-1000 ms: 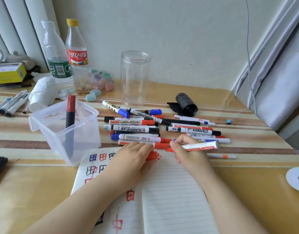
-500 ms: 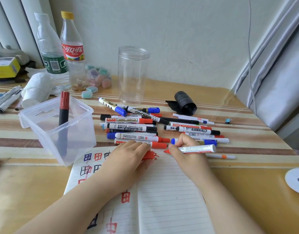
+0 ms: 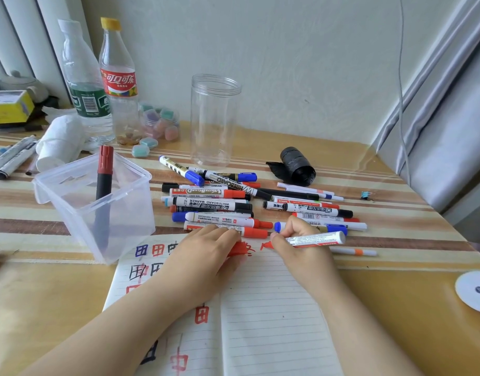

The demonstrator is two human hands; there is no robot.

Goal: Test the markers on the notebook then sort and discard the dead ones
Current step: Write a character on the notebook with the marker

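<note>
1. Right hand [image 3: 301, 241] pinches a red marker [image 3: 316, 239], fingers curled round its barrel; tip down on the notebook [image 3: 274, 308] at its top edge, fresh red stroke there.
2. Marker's long axis runs nearly level, tail pointing right, away from the notebook.
3. Left hand [image 3: 206, 253] lies flat on the notebook, fingers together; something red shows under its fingertips, cannot tell what.
4. Marker pile [image 3: 233, 204] sits just beyond the notebook; clear bin [image 3: 95, 202] left of the pile, nearer the left hand, likely the sorting spot.
</note>
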